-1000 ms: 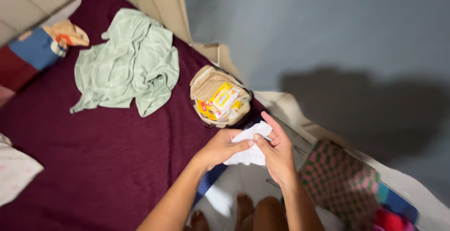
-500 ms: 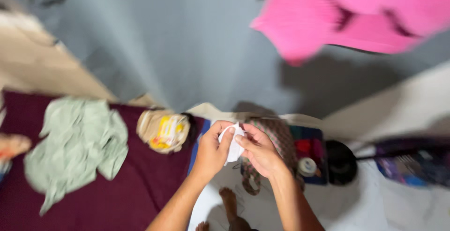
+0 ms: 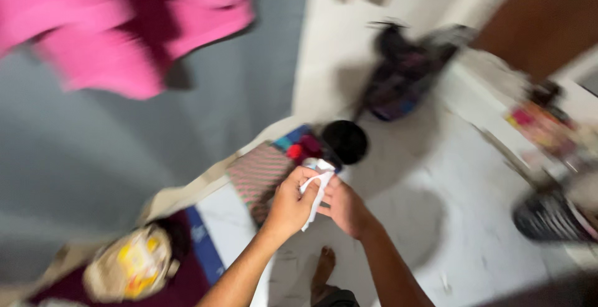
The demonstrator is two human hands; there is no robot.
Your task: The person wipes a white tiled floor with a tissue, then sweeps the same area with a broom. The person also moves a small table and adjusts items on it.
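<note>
View has swung right since half a second ago: the maroon bed has slid to the bottom-left corner and the pale floor (image 3: 448,220) now fills the right side. Left hand (image 3: 291,204) and right hand (image 3: 344,206) are still both pinched shut on the white cloth (image 3: 316,185), held up above the floor. It's small, crumpled and a bit blurry, hanging between the fingers.

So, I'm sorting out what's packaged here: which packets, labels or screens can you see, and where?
Bag of packets: bottom left on the maroon bedding, rounded tan bag with yellow and white packets on top.
Colourful packages: right edge on the floor, red and yellow, too blurred to tell shape.
No screens or signs in view.
</note>
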